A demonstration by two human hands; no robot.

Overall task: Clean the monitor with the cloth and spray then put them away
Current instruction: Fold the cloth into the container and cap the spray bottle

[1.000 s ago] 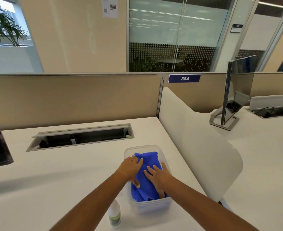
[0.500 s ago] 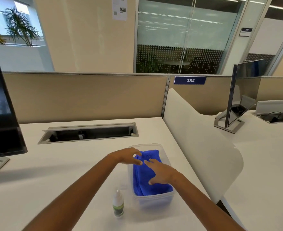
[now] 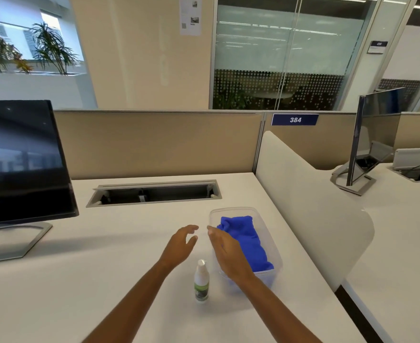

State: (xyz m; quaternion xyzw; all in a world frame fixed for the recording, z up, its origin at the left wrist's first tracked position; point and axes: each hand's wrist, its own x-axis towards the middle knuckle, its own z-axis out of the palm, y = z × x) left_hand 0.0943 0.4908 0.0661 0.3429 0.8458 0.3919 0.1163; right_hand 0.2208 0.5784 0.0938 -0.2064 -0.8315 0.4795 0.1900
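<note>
Blue and fuzzy, the cloth (image 3: 247, 241) lies folded in a clear plastic tub (image 3: 277, 253) at lower centre-right of the frame, filling most of it. Just left of the tub a small white spray (image 3: 201, 280) with a green label stands upright on the white desk (image 3: 80, 280). Both hands are empty with fingers loosely spread: the left hand (image 3: 180, 246) beside the tub, the right hand (image 3: 226, 251) over its near left rim. The dark monitor (image 3: 21, 162) stands at left.

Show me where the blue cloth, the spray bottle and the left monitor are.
Cloth (image 3: 247, 240), head view, middle of its folded top.
Spray bottle (image 3: 201, 285), head view, on its label.
Monitor (image 3: 18, 159), head view, centre of the dark screen.
</note>
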